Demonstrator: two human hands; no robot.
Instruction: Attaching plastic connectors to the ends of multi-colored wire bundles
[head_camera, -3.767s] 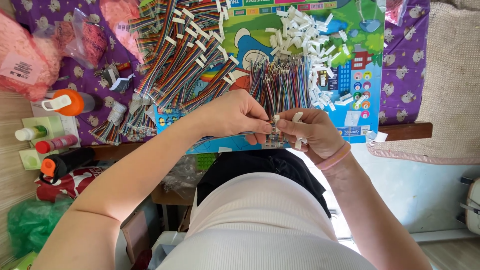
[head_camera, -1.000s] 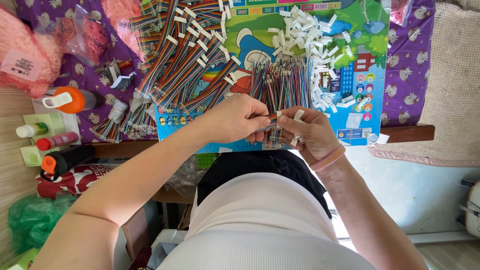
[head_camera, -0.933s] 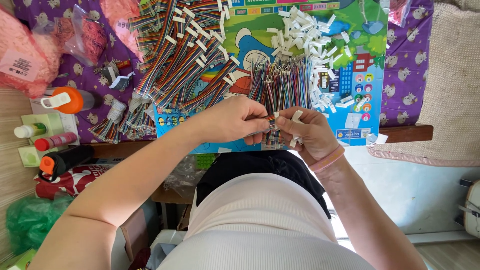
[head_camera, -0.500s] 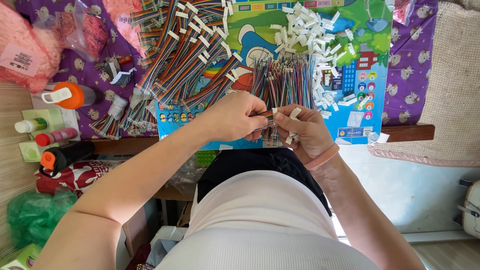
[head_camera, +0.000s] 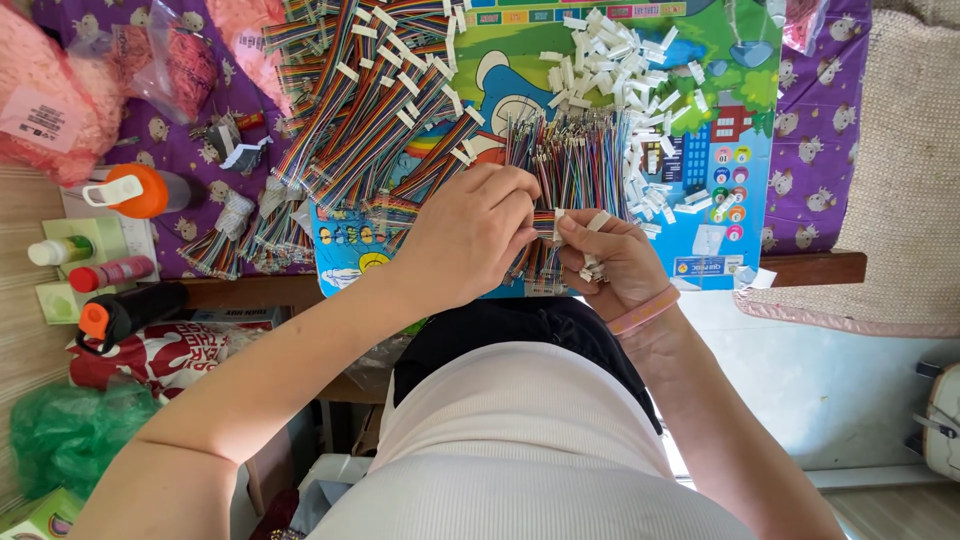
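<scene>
Both hands are meeting at centre — the left hand (head_camera: 470, 235) is pinching a thin wire (head_camera: 545, 213) into the small white connector (head_camera: 560, 222) that the right hand (head_camera: 618, 265) is gripping with fingers pressed together. At 11 o'clock a pink bag (head_camera: 45, 100) with a white label is lying; at 9 an orange-capped bottle (head_camera: 135, 190). The hands are sitting slightly lower than before.

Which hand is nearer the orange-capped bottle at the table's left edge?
Left. The left hand is at the table's middle, well to the right of the orange-capped bottle, pinching wires. The right hand is farther right still, beyond the left hand, holding white connectors.
</scene>
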